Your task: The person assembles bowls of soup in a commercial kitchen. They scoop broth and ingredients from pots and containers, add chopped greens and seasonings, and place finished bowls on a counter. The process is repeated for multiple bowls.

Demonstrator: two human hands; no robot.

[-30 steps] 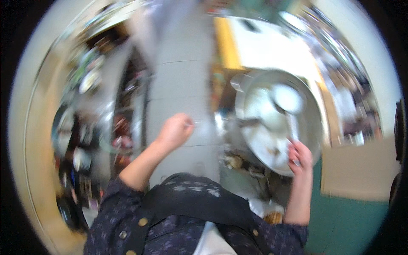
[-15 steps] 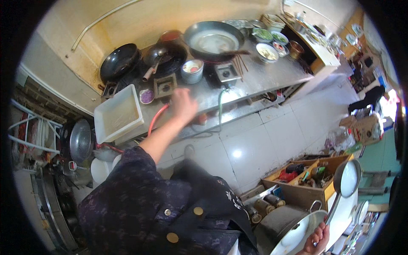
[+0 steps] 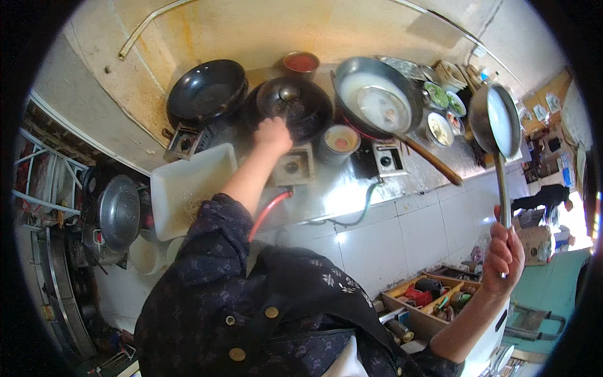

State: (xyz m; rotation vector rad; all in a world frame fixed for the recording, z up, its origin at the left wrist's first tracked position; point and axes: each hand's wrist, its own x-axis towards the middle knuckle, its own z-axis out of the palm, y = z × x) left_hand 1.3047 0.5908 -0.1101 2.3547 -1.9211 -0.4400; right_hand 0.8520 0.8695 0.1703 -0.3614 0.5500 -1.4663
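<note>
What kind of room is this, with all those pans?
Most likely a busy working kitchen. Black woks sit on a steel gas stove counter, small bowls of ingredients wait nearby, and the right hand holds up a big metal ladle.

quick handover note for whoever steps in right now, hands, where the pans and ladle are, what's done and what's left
Left hand: stretched out to the dark wok on the middle burner, at its near rim; whether it grips anything cannot be told.
Right hand: closed on the long handle of a big metal ladle, held up off the counter, bowl tilted and showing pale liquid.
Around: empty black wok to the left, steel wok with whitish liquid to the right, white tray at the near left.
Done: ladle lifted.
Left: the ladle's liquid is not yet in any pan.
</note>
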